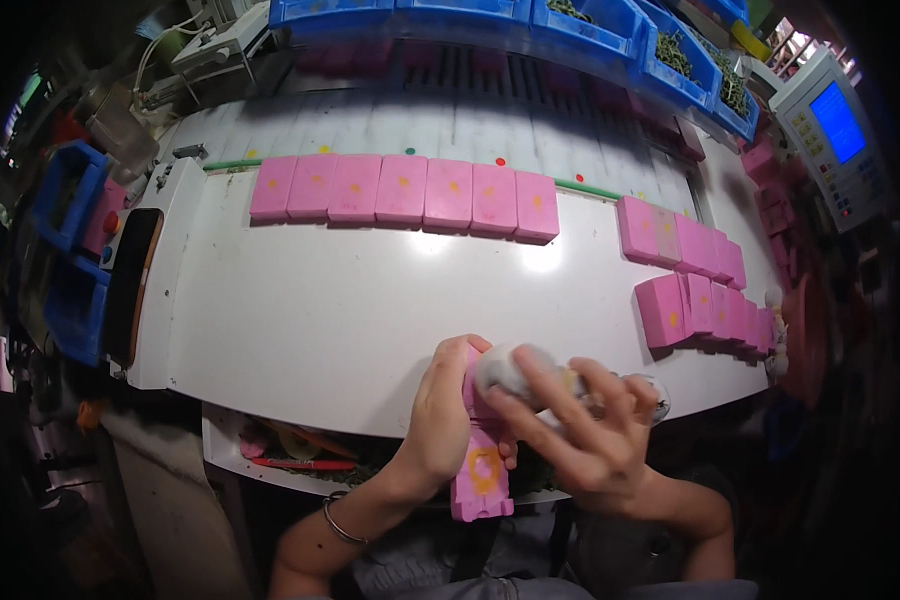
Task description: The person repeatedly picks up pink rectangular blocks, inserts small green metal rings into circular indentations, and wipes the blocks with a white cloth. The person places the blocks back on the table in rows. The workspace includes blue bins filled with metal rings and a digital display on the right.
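My left hand (pixel 438 412) grips a pink rubber-like block, its fingers wrapped along the far and left sides. Below that hand hangs an open pink mould piece (pixel 483 488), which has a yellow-rimmed hollow and notches at its lower end. Whether block and piece are joined is hidden behind my hands. In my right hand (pixel 592 440) is a white round-ended object (pixel 505 372), held against the upper pink block and smeared by motion. Another white rounded part with dark marks (pixel 652 396) shows behind the right fingers; I cannot tell if it belongs to the same object.
Pink blocks (pixel 402 190) with yellow spots line the back of the white table (pixel 300 300). Two more rows (pixel 712 305) stand at right. Blue bins (pixel 590 30) hang above, a control panel (pixel 835 125) is far right, a phone (pixel 135 285) left. An open drawer (pixel 220 440) lies below.
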### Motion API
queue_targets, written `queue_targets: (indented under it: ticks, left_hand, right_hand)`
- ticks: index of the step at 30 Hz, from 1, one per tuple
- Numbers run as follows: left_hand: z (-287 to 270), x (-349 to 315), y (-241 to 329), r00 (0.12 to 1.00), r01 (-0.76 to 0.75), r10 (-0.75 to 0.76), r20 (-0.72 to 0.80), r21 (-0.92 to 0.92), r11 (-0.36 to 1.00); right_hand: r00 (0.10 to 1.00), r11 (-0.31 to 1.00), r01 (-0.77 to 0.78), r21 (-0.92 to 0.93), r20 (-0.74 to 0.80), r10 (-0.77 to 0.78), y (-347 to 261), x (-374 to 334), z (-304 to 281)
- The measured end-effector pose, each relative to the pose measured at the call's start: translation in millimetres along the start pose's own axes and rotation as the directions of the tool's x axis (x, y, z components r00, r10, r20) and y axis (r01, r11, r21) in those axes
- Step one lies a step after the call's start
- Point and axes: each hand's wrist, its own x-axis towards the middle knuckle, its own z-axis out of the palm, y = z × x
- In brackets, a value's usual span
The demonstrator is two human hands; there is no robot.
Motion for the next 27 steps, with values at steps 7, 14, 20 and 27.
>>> queue_targets:
  ticks: [7, 14, 20, 27]
  left_hand:
    - [4.7, 0.6, 1.7, 0.998, -0.022, 0.023, -0.060, 0.005, 1.000]
    - [1.8, -6.0, 3.2, 0.995, -0.089, 0.087, -0.058, -0.036, 0.995]
    - [0.4, -3.9, 4.8, 0.991, -0.055, 0.034, -0.129, -0.160, 0.986]
    - [0.5, 5.7, -1.1, 0.995, -0.018, 0.002, -0.098, -0.160, 0.987]
  right_hand:
    - [0.999, 0.998, 0.047, 0.049, -0.003, -0.046, 1.7, -4.0, 10.0]
    - [0.958, 0.979, -0.193, 0.073, 0.229, 0.172, 38.5, -20.7, 11.1]
    - [0.794, 0.848, -0.452, 0.276, 0.558, 0.242, 51.2, -25.4, -0.2]
    - [0.738, 0.789, -0.520, 0.328, 0.638, 0.221, 51.1, -24.8, -14.2]
